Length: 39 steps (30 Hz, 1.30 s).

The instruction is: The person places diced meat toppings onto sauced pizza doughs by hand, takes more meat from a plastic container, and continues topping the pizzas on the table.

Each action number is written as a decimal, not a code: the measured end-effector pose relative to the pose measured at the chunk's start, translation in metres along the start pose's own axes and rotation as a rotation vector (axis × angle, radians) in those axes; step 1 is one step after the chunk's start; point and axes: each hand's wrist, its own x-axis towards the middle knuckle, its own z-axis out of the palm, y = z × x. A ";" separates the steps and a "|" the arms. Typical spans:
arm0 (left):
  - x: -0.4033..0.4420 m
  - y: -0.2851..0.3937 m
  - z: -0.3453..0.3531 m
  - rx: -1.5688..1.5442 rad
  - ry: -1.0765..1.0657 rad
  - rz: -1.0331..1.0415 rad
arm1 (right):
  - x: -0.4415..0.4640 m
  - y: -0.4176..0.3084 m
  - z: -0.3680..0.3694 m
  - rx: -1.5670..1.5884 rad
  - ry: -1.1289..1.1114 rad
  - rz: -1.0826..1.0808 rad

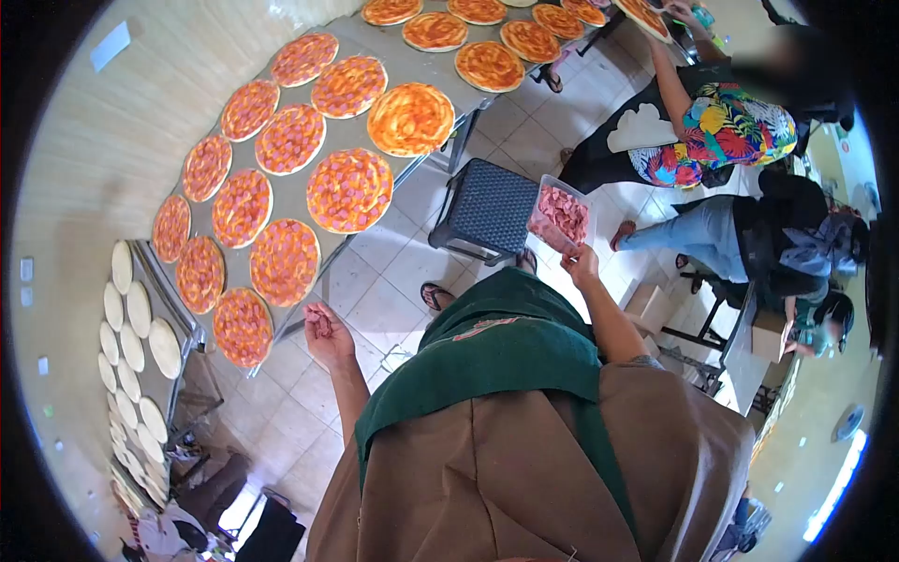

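Observation:
Pieces of chopped ham [320,320] lie in my left hand [330,348], palm up with the fingers curled around them. This hand is near the table edge, just right of a ham-topped pizza [243,327]. On the other side, my right hand [582,266] grips the near edge of a clear plastic container [541,231]. Chopped ham [563,214] fills much of that container. Beside my left hand's side of the table, another pizza [285,262] is covered with ham bits. Farther along, one pizza [410,119] shows only sauce with yellowish streaks.
Several sauced pizzas [491,66] lie at the table's [382,47] far end. A dark plastic stool [487,208] stands ahead of me. Plain dough rounds [131,347] cover another table at left. A person in a floral shirt [730,131] holds a pizza [644,17]; others stand at right.

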 end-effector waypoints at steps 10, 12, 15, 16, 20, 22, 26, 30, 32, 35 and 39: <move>0.018 -0.029 -0.031 0.012 0.035 -0.092 | 0.001 0.007 0.006 -0.038 0.051 -0.010; 0.014 -0.034 -0.030 0.048 0.087 -0.079 | 0.002 0.009 0.004 -0.060 0.063 0.020; 0.008 -0.038 -0.015 0.067 0.098 -0.037 | 0.005 0.015 0.007 -0.062 0.029 0.030; 0.009 -0.034 -0.017 0.081 0.087 -0.041 | 0.006 0.017 0.012 -0.061 0.034 0.034; 0.008 -0.016 -0.020 0.061 0.017 -0.051 | 0.023 0.023 0.015 -0.020 0.022 0.055; 0.008 -0.010 -0.025 0.054 -0.065 -0.047 | 0.023 0.018 0.024 -0.031 0.006 0.050; 0.006 -0.007 -0.018 0.037 0.131 0.018 | 0.020 0.003 0.038 -0.074 0.047 0.005; 0.007 -0.020 -0.011 0.022 0.180 0.038 | 0.027 -0.010 0.048 -0.073 0.063 0.009; 0.005 -0.026 -0.008 0.026 0.183 0.029 | 0.033 -0.013 0.047 -0.044 0.067 0.030; 0.011 -0.039 -0.009 0.012 0.146 0.009 | 0.045 -0.021 0.046 -0.060 0.095 0.011; 0.011 -0.052 -0.012 0.007 0.097 0.022 | 0.075 -0.031 0.040 -0.098 0.116 0.024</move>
